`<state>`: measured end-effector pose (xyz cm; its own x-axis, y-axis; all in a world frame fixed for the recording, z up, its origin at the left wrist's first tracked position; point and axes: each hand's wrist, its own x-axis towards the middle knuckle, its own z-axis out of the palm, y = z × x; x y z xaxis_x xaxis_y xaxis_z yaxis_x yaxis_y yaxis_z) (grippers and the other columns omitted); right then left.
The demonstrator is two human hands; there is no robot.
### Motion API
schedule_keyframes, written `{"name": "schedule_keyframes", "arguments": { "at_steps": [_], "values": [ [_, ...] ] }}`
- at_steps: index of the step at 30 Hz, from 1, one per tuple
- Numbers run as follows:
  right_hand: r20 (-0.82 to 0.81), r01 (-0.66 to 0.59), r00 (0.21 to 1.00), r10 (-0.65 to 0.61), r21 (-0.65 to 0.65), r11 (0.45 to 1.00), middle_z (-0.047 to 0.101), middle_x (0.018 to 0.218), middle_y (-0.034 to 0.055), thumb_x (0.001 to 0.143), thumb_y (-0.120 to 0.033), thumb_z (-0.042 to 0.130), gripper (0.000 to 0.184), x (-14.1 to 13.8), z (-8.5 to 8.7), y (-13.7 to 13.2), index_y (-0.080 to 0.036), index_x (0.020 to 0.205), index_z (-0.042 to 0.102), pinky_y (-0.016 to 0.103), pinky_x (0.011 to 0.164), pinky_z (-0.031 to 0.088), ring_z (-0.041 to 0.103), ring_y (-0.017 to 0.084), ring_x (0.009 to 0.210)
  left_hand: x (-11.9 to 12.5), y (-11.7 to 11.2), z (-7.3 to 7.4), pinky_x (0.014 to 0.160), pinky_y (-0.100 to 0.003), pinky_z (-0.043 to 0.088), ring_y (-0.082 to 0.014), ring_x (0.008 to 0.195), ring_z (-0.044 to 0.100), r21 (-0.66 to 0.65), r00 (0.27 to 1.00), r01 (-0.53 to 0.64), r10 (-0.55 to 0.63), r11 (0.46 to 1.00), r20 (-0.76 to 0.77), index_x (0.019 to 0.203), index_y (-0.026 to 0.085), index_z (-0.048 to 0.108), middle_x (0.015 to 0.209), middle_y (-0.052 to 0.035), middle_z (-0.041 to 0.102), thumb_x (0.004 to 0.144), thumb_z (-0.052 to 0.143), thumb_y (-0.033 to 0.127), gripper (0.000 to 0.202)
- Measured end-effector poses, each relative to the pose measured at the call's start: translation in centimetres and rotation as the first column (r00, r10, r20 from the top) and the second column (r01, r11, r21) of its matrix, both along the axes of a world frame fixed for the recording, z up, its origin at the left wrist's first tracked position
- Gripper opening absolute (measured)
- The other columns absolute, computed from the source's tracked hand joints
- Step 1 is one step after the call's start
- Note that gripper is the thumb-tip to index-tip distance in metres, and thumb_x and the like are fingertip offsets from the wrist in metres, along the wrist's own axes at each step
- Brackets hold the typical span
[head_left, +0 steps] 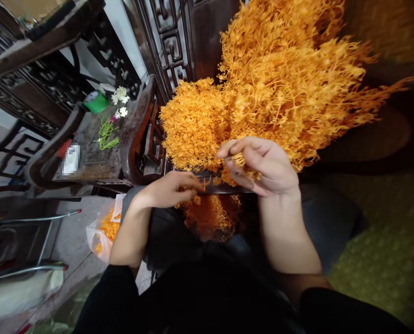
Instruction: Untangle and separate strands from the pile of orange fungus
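Observation:
A big heap of orange plastic flower pieces (pixel 290 88), thin-stemmed and branching, rises in front of me on a dark wooden seat. A lower pile of smaller orange pieces (pixel 194 123) adjoins it on the left. My right hand (pixel 272 164) is raised before the heap, its fingers curled round a few small orange flower pieces (pixel 239 160). My left hand (pixel 172 189) is lower, by the seat's front edge (pixel 213 185). Its fingers are bent, with orange bits showing between and below them. Loose orange bits lie on the seat between my hands.
Left of me, a dark carved wooden chair (pixel 88 144) holds a green tape roll (pixel 96 101), white flowers (pixel 120 95) and green stems (pixel 107 133). A plastic bag (pixel 100 241) with orange pieces stands on the floor. More orange pieces (pixel 217 211) sit below the seat edge, between my knees.

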<state>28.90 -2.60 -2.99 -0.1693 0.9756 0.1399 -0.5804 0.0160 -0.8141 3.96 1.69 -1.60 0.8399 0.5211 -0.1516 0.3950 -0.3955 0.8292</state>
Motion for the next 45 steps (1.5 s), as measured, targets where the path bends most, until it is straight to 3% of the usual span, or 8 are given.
{"name": "schedule_keyframes", "arguments": {
  "at_steps": [3,6,11,16,22,28,36,45],
  "values": [
    [0.060,-0.030,0.998,0.030,0.001,1.000,0.072,0.090,0.0060,0.084,-0.037,0.082,0.021,-0.8,-0.5,0.1,-0.022,0.098,0.077,0.022,0.040,0.043,0.061,0.015,0.064,0.0,0.2,-0.6,0.100,-0.039,0.056,-0.0224,0.119,0.070,-0.183,0.923,-0.275,0.313,0.944,0.224,0.128,0.025,0.075,0.128,-0.0083,0.075,0.087,0.060,0.009,0.046],
    [0.299,-0.011,0.954,-0.013,0.079,0.997,0.064,0.076,0.0008,0.097,-0.035,0.064,0.019,-2.4,-1.2,0.3,-0.023,0.107,0.076,0.023,0.045,0.040,0.053,0.012,0.057,0.4,0.3,-1.0,0.104,-0.043,0.058,-0.0276,0.131,0.065,-0.435,0.764,-0.331,0.508,0.837,0.398,0.134,0.024,0.071,0.142,-0.0109,0.069,0.081,0.063,0.009,0.056],
    [0.653,0.138,0.639,-0.408,0.425,0.895,0.075,0.103,0.0068,0.106,-0.033,0.049,0.028,-5.3,-2.5,0.3,-0.023,0.117,0.073,0.034,0.089,0.052,0.069,0.020,0.093,1.1,0.0,-1.1,0.119,-0.049,0.050,-0.0339,0.150,0.049,-0.482,0.694,-0.331,0.555,0.811,0.458,0.141,0.023,0.063,0.160,-0.0115,0.053,0.070,0.062,0.009,0.072],
    [0.737,0.180,0.458,-0.497,0.471,0.864,0.070,0.077,0.0046,0.097,-0.045,0.068,0.036,-6.0,-3.7,0.8,-0.017,0.117,0.074,0.034,0.078,0.048,0.061,0.019,0.070,1.1,-0.2,-0.7,0.125,-0.053,0.043,-0.0340,0.157,0.037,-0.417,0.679,-0.335,0.523,0.845,0.515,0.146,0.026,0.055,0.167,-0.0077,0.044,0.066,0.059,0.012,0.081],
    [0.605,0.174,0.740,-0.293,0.249,0.953,0.067,0.073,0.0007,0.095,-0.036,0.068,0.021,-4.9,-3.4,2.0,-0.018,0.090,0.078,0.029,0.068,0.044,0.055,0.014,0.066,1.0,-0.3,-0.5,0.130,-0.048,0.034,-0.0295,0.161,0.029,-0.297,0.722,-0.280,0.404,0.913,0.562,0.147,0.031,0.048,0.173,-0.0046,0.033,0.072,0.065,0.010,0.080],
    [0.205,0.154,0.969,-0.139,-0.057,0.986,0.043,0.054,-0.0065,0.083,-0.044,0.080,0.027,-4.4,-2.4,1.8,-0.018,0.088,0.076,0.025,0.046,0.021,0.030,0.007,0.048,1.7,-0.4,-1.9,0.099,-0.038,0.058,-0.0232,0.112,0.075,-0.175,0.826,-0.407,0.443,0.896,0.347,0.123,0.025,0.040,0.115,-0.0084,0.075,0.080,0.083,0.021,0.061],
    [-0.010,0.260,0.963,-0.269,-0.225,0.939,0.031,0.051,-0.0111,0.069,-0.047,0.092,0.039,-4.0,-2.6,2.6,-0.020,0.088,0.072,0.023,0.041,0.010,0.020,0.004,0.043,2.4,-0.4,-1.6,0.063,-0.027,0.057,-0.0133,0.066,0.071,-0.239,0.660,-0.631,0.672,0.738,0.336,0.106,0.022,0.056,0.083,0.0010,0.072,0.071,0.091,0.029,0.050],
    [0.027,0.442,0.892,-0.450,-0.255,0.860,0.034,0.052,-0.0099,0.066,-0.046,0.094,0.039,-3.0,-3.4,3.4,-0.020,0.087,0.074,0.022,0.039,0.018,0.025,0.005,0.044,0.0,0.7,-0.6,0.063,-0.023,0.050,-0.0111,0.070,0.066,-0.259,0.682,-0.617,0.669,0.743,0.295,0.082,0.016,0.069,0.085,-0.0030,0.074,0.066,0.094,0.028,0.031]
  ]
}}
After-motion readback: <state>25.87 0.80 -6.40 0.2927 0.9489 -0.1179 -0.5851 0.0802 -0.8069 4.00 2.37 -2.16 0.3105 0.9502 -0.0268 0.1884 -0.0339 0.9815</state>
